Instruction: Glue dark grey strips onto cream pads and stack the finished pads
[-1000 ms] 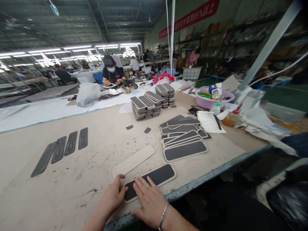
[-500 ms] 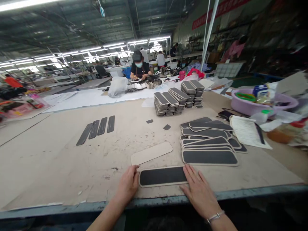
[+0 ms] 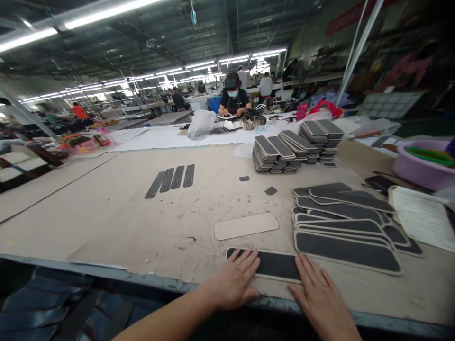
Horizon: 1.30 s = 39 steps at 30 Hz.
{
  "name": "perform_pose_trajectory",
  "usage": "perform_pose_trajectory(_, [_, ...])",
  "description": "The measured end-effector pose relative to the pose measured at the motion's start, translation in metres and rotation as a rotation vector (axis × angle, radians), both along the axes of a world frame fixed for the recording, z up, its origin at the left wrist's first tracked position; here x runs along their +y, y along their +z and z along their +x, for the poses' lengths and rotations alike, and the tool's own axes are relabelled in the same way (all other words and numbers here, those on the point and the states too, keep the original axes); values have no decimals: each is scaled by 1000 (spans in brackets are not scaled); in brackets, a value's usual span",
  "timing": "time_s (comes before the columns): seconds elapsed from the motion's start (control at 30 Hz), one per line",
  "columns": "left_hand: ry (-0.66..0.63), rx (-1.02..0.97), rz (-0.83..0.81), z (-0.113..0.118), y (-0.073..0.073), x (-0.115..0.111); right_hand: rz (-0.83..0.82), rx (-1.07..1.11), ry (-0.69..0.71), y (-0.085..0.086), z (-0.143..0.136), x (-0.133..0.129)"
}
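The dark pad [image 3: 275, 264] lies flat at the near edge of the surface [image 3: 106, 208], just in front of me. My left hand [image 3: 234, 279] rests open on its left end, fingers spread flat; my right hand [image 3: 320, 296] lies open at its right end, fingertips touching the pad. Just behind it sits a pale blank [image 3: 246, 226]. To the right, a fanned pile [image 3: 346, 222] of like pads lies close by. Farther back stand neat stacks [image 3: 295, 147], and to the left four dark strips [image 3: 172, 178] lie side by side.
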<state>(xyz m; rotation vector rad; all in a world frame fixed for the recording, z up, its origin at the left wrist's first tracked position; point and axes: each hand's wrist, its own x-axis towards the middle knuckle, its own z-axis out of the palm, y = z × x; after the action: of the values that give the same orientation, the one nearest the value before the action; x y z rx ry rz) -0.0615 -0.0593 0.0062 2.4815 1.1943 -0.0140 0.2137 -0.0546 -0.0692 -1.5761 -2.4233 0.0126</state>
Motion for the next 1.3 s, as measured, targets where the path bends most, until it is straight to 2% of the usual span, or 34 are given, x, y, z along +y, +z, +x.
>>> perform_pose_trajectory(0.1, [88, 85, 25, -39, -3, 3, -27, -3, -14, 6, -1, 0])
perform_pose_trajectory(0.17, [109, 107, 49, -51, -7, 3, -48, -2, -28, 11, -1, 1])
perform_pose_trajectory(0.5, [135, 58, 239, -53, -37, 7, -134, 280, -342, 38, -15, 23])
perform_pose_trajectory(0.67, [192, -12, 239, -52, -38, 9, -245, 536, -429, 41, -15, 29])
perform_pose_trajectory(0.8, [295, -80, 179, -47, -34, 10, -254, 946, -444, 38, -10, 24])
perform_pose_trajectory(0.9, [349, -127, 125, -41, -26, 14, -262, 1167, -371, 44, -3, 14])
perform_pose_trajectory(1.0, [364, -198, 72, -27, -12, 21, -254, 1235, -296, 57, 9, 5])
perform_pose_trajectory(1.17, [310, -309, -55, 17, 15, 31, -251, 1338, -417, 66, 37, -2])
perform_pose_trajectory(1.3, [334, -419, -163, 54, 21, 35, -247, 1292, -501, 68, 63, 1])
